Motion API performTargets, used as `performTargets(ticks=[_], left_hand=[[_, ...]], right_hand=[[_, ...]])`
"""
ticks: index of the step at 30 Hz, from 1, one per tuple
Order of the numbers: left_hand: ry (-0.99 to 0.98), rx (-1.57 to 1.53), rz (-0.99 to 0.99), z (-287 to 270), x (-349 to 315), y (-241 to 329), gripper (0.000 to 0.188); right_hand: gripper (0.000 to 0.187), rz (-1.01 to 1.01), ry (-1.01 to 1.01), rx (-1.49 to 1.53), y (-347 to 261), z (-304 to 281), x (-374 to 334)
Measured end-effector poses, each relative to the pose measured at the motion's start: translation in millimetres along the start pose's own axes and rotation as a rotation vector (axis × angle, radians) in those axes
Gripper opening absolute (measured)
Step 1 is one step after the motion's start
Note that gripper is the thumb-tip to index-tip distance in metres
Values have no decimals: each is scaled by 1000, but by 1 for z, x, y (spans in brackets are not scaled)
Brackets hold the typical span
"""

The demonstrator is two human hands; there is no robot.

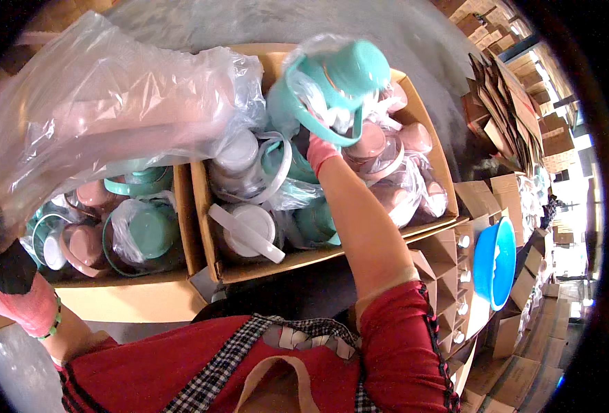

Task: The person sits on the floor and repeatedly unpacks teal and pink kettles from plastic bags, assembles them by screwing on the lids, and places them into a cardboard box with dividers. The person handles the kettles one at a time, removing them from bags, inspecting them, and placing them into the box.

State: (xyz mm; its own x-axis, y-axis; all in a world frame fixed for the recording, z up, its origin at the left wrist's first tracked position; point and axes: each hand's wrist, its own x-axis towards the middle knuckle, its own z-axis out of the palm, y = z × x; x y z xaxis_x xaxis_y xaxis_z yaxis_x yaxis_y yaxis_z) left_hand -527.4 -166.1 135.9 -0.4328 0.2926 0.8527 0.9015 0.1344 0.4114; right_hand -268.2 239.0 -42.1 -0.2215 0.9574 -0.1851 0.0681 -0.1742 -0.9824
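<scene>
The right hand point(322, 153), in a pink glove, grips a bagged teal potty point(332, 79) directly above the right cardboard box point(304, 258), its long axis tilting up to the right, while the left hand point(12, 286) clenches a clear plastic bag point(105, 103) over the left box point(125, 286).

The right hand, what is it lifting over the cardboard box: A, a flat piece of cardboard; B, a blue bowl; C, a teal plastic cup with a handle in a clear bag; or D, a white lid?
C: the right hand, in a pink glove, grips a teal handled cup wrapped in clear plastic, raised above the cardboard box of bagged cups; the blue bowl sits untouched off to the right.
</scene>
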Motion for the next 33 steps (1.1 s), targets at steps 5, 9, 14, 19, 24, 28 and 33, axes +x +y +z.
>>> performTargets(ticks=[5, 9, 14, 19, 24, 28, 33], left_hand=[[162, -875, -492, 8, 5, 9, 31], [192, -745, -439, 25, 5, 17, 33], [181, -801, -342, 21, 7, 42, 34], [-111, -614, -129, 35, 34, 73, 37], [-345, -742, 303, 74, 59, 186, 20], [-575, -982, 428, 59, 73, 263, 27], [-930, -1951, -112, 11, 0, 395, 24]], right_hand=[[36, 227, -274, -19, 10, -1, -27], [39, -133, -482, -582, -14, 22, -59], [31, -314, -416, -519, 12, -3, -120], [24, -499, -278, -439, -7, -50, -224], [58, -588, 111, -390, -33, -88, -297], [99, -796, 207, -123, -82, -117, -348], [71, -480, 587, 17, -102, -199, -459]])
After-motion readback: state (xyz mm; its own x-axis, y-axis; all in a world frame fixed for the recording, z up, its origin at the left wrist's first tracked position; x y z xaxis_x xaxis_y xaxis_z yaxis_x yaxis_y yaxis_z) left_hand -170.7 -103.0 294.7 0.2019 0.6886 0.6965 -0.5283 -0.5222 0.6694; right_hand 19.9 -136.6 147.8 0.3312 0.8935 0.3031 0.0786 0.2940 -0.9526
